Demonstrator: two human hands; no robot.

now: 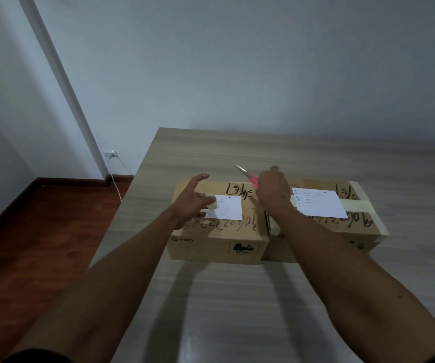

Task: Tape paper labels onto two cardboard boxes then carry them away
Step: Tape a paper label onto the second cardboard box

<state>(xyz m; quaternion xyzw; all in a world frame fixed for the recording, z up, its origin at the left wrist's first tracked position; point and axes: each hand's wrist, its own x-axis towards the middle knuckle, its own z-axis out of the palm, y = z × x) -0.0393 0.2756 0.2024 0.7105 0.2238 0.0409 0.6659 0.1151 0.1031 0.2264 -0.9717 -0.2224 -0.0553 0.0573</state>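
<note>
Our two bare forearms reach out from the bottom edge over the pale wood-grain worktop [211, 297]. Two cardboard boxes stand side by side on it, touching, each scrawled with black marker writing. On top of the left box [219, 231] lies a white paper label [227, 207], and our left hand [192, 203] hovers over that label's left edge with the fingers spread and relaxed; a strip of pale tape [212, 203] clings to the fingertips, so this grip is loose, wrapped around nothing. The right box [342, 226] carries its own paper label [318, 201], with a band of pale tape running across the box top and down its right side. Our right hand [272, 191] sits above the seam between the boxes, back of the hand toward us, at the pink handles of the scissors [248, 175], whose blades point away and to the left on the worktop behind the boxes. We cannot tell whether this grip is closed on the handles. Beyond the worktop's left edge, a white cable [115, 183] hangs from a wall socket down toward the red-brown wooden floor [27, 244].
</note>
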